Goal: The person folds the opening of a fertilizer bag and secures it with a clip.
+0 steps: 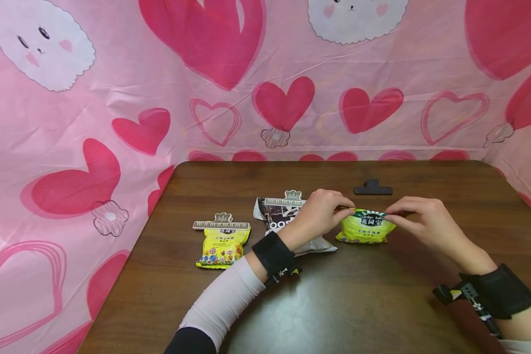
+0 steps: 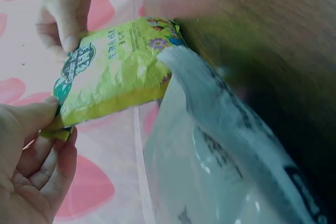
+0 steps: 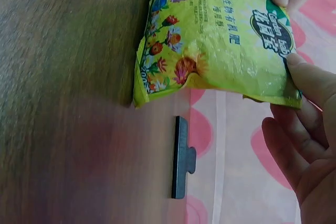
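Both hands are on the yellow-green fertilizer bag [image 1: 365,228], which stands on the table [image 1: 380,305] near the middle, bottom edge on the wood and top edge lifted. The left hand [image 1: 320,214] pinches the bag's top left corner between thumb and fingers [image 2: 39,124]; the right hand [image 1: 420,216] pinches the top right corner, thumb on the printed face. The hands are apart, one on each end of the dark green band along the bag's top. Right wrist view: the bag face shows a flower print low down and a green logo up top.

Just left of the bag, partly under the left wrist, lies a black-and-white bag [image 1: 283,219] with a clear plastic lower part; its top is closed by a light sealing clip [image 1: 285,201] with a ruler-style bar. The left wrist view shows this bag touching the fertilizer bag's lower corner.

Further left, well apart from the hands, a second yellow bag [image 1: 223,246] lies flat, top closed with the same kind of light clip [image 1: 221,224].

A black sealing clip [image 1: 373,188] lies loose on the table behind the held bag, near it but not touching.

Black wrist straps carry the cameras on both arms; the left arm has a pale sleeve [image 1: 223,300]. A pink sheet with a heart print [image 1: 265,73] surrounds the table on the back and sides.
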